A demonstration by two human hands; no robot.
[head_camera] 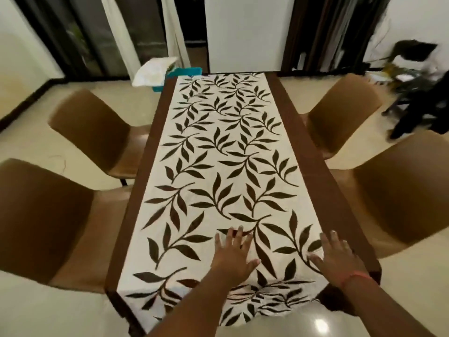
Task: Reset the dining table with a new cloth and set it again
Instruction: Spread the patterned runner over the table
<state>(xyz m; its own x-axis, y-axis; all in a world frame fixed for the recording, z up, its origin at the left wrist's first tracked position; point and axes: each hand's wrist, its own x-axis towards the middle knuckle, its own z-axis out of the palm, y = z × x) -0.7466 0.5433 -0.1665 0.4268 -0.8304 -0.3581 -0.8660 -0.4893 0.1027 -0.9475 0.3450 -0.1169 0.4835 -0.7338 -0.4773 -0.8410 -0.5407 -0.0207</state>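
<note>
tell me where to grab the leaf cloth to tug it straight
Pinch the near hem that droops off the table end, reaching from below the edge at your own side. That is the only loose, hanging part; the rest lies flat, with both hands flat on it.

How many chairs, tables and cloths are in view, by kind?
Brown moulded chairs: 4
Dark brown wooden dining table: 1
Cream cloth with dark leaf print: 1
Total: 6
</note>
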